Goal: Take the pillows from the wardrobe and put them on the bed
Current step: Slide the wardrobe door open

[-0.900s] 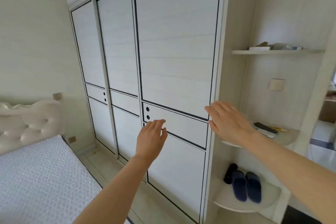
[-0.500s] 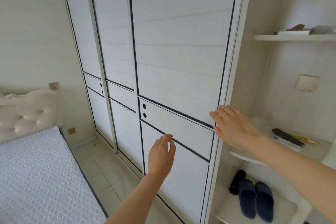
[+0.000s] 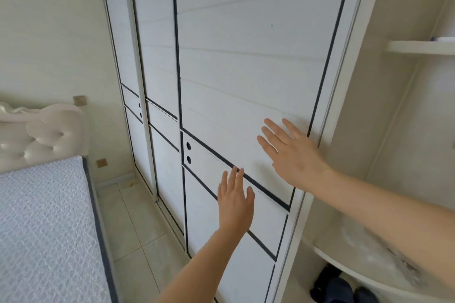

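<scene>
Wardrobe (image 3: 246, 56): white, flat sliding panels with faint horizontal grain and thin black inlay lines that split each panel into a tall upper field, a narrow band and a lower field. All doors closed, so the pillows are not visible. The nearest door has two small round black holes (image 3: 188, 152) stacked at the left end of its band; a far panel carries the same pair.

Left hand (image 3: 235, 202): fingers straight and close together, pointing up, holding nothing. Fingertips are at the black line above the band on the nearest door; whether they touch the panel I cannot tell.

Right hand (image 3: 291, 155): fingers straight and spread, palm toward the upper field of the same door, just inside its right black line, holding nothing. It casts a soft shadow on the panel; contact not resolvable.

Bed (image 3: 44, 229) at near left: mattress in white bubbly-textured quilted fabric with a dark grey edge band. Headboard (image 3: 41, 135) is cream, glossy, button-tufted, with a curved top.

Floor (image 3: 138, 229) between bed and wardrobe: pale square tiles.

Right of the wardrobe: open white shelving. An upper shelf (image 3: 418, 47) is flat and thin; a lower rounded shelf (image 3: 364, 270) is motion-blurred. Dark blue slippers (image 3: 339, 289) sit beneath it at the bottom edge.

Far wall (image 3: 49, 32): plain cream, with two small square plates (image 3: 79, 100) near the headboard.
</scene>
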Demonstrator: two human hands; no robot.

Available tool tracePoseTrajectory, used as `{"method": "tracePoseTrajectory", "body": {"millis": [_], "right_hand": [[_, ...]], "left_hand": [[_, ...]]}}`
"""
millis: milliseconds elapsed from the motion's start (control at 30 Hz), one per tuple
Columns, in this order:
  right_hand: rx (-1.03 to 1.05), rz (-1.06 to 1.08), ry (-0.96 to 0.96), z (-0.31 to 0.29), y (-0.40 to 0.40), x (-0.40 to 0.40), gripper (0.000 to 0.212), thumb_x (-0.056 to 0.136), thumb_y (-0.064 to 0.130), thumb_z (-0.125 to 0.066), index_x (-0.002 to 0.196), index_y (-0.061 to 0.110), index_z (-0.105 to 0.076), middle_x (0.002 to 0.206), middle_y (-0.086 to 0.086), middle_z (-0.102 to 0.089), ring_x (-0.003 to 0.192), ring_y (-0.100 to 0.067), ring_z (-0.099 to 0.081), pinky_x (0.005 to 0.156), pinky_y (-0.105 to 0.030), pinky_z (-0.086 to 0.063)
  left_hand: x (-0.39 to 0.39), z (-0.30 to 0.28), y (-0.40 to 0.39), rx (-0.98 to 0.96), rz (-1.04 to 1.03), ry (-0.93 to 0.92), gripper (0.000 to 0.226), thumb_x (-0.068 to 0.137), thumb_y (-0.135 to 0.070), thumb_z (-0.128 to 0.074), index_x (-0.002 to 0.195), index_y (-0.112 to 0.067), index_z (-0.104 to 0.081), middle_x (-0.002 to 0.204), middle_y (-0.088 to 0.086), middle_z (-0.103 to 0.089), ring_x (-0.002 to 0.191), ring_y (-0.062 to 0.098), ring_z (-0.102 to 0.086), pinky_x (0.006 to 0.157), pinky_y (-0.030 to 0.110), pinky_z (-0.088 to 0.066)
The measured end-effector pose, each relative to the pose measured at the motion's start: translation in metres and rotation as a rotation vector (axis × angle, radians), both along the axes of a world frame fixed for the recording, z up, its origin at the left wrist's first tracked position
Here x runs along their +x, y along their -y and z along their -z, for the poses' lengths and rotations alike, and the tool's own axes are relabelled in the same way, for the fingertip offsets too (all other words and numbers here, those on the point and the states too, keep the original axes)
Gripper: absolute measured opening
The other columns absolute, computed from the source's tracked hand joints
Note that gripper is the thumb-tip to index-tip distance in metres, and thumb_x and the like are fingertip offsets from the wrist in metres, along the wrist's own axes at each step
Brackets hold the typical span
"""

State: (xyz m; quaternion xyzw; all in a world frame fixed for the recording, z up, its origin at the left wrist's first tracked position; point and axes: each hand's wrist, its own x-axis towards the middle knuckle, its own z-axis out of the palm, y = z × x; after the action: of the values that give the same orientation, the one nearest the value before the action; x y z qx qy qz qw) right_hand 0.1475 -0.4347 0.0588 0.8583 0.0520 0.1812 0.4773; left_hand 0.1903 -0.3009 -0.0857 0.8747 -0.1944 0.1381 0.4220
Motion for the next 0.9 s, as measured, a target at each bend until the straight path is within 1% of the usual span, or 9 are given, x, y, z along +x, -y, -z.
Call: {"method": "tracePoseTrajectory", "body": {"millis": [67, 133, 200, 267, 367, 467, 567, 733, 900], "right_hand": [[-0.047, 0.053, 0.001, -0.004, 0.01, 0.011, 0.064, 0.1, 0.037, -0.02, 0.151, 0.008, 0.009, 0.161, -0.013, 0.01, 0.143, -0.037, 0.022, 0.112, -0.056, 0.015], [-0.081, 0.106, 0.017, -0.008, 0.02, 0.019, 0.066, 0.1, 0.037, -0.017, 0.149, 0.008, 0.015, 0.159, -0.014, 0.018, 0.142, -0.039, 0.024, 0.111, -0.058, 0.015], [-0.119, 0.16, 0.027, -0.01, 0.027, 0.025, 0.069, 0.101, 0.04, -0.016, 0.148, 0.005, 0.019, 0.157, -0.017, 0.023, 0.141, -0.042, 0.024, 0.111, -0.058, 0.014], [-0.159, 0.184, 0.03, -0.009, 0.029, 0.028, 0.076, 0.1, 0.047, -0.019, 0.146, 0.002, 0.021, 0.155, -0.02, 0.026, 0.141, -0.044, 0.023, 0.112, -0.059, 0.013], [-0.195, 0.198, 0.028, -0.006, 0.031, 0.031, 0.084, 0.098, 0.054, -0.02, 0.144, 0.0, 0.024, 0.154, -0.023, 0.028, 0.14, -0.046, 0.024, 0.112, -0.061, 0.013], [-0.21, 0.194, 0.037, -0.004, 0.032, 0.036, 0.087, 0.098, 0.056, -0.021, 0.143, -0.003, 0.025, 0.152, -0.026, 0.029, 0.138, -0.049, 0.026, 0.111, -0.063, 0.013], [-0.221, 0.203, 0.04, -0.001, 0.029, 0.043, 0.089, 0.097, 0.058, -0.021, 0.142, -0.004, 0.025, 0.151, -0.028, 0.029, 0.137, -0.05, 0.026, 0.107, -0.065, 0.014], [-0.235, 0.151, 0.04, -0.001, 0.031, 0.054, 0.088, 0.096, 0.06, -0.021, 0.146, 0.001, 0.02, 0.151, -0.03, 0.027, 0.136, -0.053, 0.024, 0.105, -0.068, 0.014], [-0.234, 0.164, 0.057, 0.001, 0.023, 0.072, 0.092, 0.095, 0.062, -0.025, 0.146, 0.0, 0.021, 0.15, -0.031, 0.029, 0.135, -0.054, 0.026, 0.108, -0.066, 0.013]], "left_hand": [[0.013, -0.007, 0.021, -0.064, -0.014, -0.003, 0.057, 0.105, -0.034, -0.03, 0.157, -0.024, -0.009, 0.165, -0.008, 0.0, 0.152, 0.015, 0.009, 0.123, 0.035, 0.002], [0.025, -0.009, 0.041, -0.096, 0.014, 0.001, 0.06, 0.105, -0.04, -0.026, 0.156, -0.026, 0.002, 0.162, -0.014, 0.011, 0.15, 0.01, 0.015, 0.123, 0.035, 0.003], [0.034, -0.008, 0.059, -0.12, 0.065, -0.017, 0.063, 0.104, -0.048, -0.024, 0.155, -0.029, 0.008, 0.159, -0.017, 0.017, 0.148, 0.006, 0.02, 0.123, 0.033, 0.004], [0.041, -0.005, 0.074, -0.145, 0.115, -0.045, 0.068, 0.101, -0.054, -0.022, 0.155, -0.029, 0.011, 0.161, -0.016, 0.018, 0.147, 0.004, 0.023, 0.122, 0.031, 0.007], [0.046, 0.002, 0.091, -0.177, 0.163, -0.053, 0.07, 0.102, -0.053, -0.022, 0.153, -0.026, 0.019, 0.161, -0.012, 0.025, 0.144, 0.001, 0.029, 0.121, 0.031, 0.011], [0.049, 0.006, 0.1, -0.227, 0.167, -0.035, 0.069, 0.101, -0.054, -0.017, 0.148, -0.028, 0.027, 0.156, -0.015, 0.035, 0.142, 0.0, 0.033, 0.119, 0.029, 0.015], [0.053, 0.009, 0.103, -0.272, 0.147, -0.038, 0.073, 0.095, -0.065, -0.01, 0.147, -0.031, 0.027, 0.155, -0.016, 0.036, 0.143, 0.001, 0.032, 0.119, 0.031, 0.014], [0.064, 0.009, 0.103, -0.271, 0.136, -0.017, 0.066, 0.101, -0.05, -0.015, 0.149, -0.027, 0.025, 0.157, -0.012, 0.034, 0.144, 0.003, 0.031, 0.121, 0.034, 0.013], [0.085, 0.012, 0.097, -0.268, 0.129, 0.014, 0.067, 0.099, -0.052, -0.014, 0.149, -0.027, 0.023, 0.157, -0.012, 0.033, 0.145, 0.004, 0.029, 0.122, 0.036, 0.012]]}}
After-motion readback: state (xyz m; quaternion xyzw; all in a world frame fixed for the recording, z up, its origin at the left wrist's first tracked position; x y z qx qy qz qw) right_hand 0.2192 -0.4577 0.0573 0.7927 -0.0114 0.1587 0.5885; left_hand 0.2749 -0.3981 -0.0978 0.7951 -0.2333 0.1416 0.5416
